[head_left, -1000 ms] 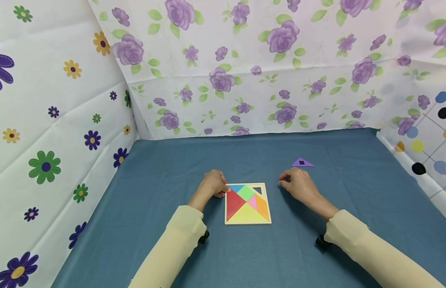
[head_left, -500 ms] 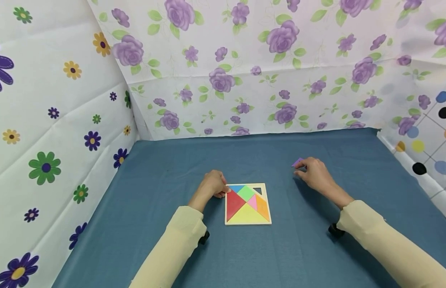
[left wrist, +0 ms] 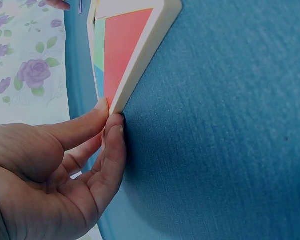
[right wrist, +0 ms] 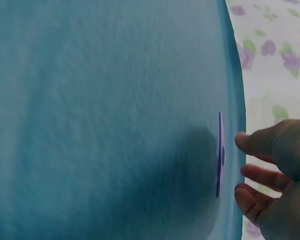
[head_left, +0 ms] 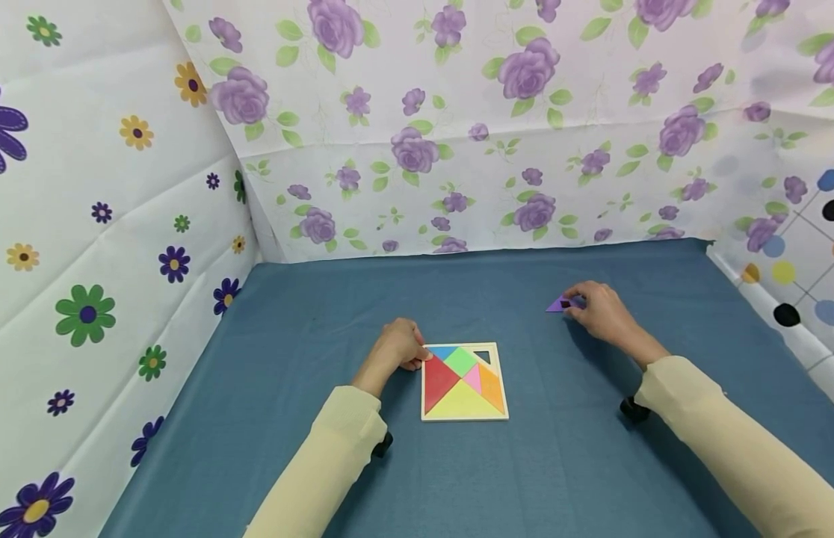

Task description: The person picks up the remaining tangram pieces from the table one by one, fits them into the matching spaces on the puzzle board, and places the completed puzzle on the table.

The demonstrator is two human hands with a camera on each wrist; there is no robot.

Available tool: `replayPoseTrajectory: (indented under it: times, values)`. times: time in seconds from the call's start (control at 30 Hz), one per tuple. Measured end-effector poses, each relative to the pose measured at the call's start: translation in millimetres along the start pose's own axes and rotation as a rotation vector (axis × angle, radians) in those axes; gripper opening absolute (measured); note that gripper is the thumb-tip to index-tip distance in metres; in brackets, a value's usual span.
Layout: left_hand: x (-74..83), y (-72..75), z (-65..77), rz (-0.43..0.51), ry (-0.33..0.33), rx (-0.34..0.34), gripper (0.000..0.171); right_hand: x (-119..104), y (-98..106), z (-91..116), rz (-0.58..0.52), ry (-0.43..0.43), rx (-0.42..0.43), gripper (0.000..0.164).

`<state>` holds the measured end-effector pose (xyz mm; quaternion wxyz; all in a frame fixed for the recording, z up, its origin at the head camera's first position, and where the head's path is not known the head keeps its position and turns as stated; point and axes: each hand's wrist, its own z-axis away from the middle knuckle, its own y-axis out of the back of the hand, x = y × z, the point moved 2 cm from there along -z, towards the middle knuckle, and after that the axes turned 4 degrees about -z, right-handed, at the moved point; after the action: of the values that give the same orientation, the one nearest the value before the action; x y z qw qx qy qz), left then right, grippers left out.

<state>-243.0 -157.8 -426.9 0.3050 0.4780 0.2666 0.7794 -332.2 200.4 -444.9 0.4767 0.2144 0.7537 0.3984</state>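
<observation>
A square tangram board (head_left: 465, 418) lies on the blue cloth, its wooden tray holding red (left wrist: 125, 47), yellow (head_left: 465, 403), blue, green, pink and orange pieces. A dark triangular gap shows at its far right corner. My left hand (head_left: 395, 345) pinches the board's far left corner, thumb on top and curled fingers at the side. Farther back lies a purple triangle (head_left: 555, 305) with a small dark mark. My right hand (head_left: 601, 312) hovers over it, partly covering it. In the right wrist view, thumb and fingers stay apart, clear of the purple triangle (right wrist: 220, 156).
Blue cloth (head_left: 309, 329) covers the table. Behind it hangs a white curtain (head_left: 417, 202) with purple roses. A flower-printed sheet (head_left: 128, 246) stands on the left, and a dotted one (head_left: 807, 284) on the right.
My right hand has moved from beside the board, back and to the right, to the purple triangle. My left hand has stayed on the board's corner.
</observation>
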Motion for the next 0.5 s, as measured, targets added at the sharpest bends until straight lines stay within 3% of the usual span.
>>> replayPoseTrajectory:
  times: [0.5]
  values:
    - [-1.3,0.2,0.3,0.018,-0.017,0.000,0.019,12.5,-3.3,-14.8,0.038,0.075,-0.141,0.034]
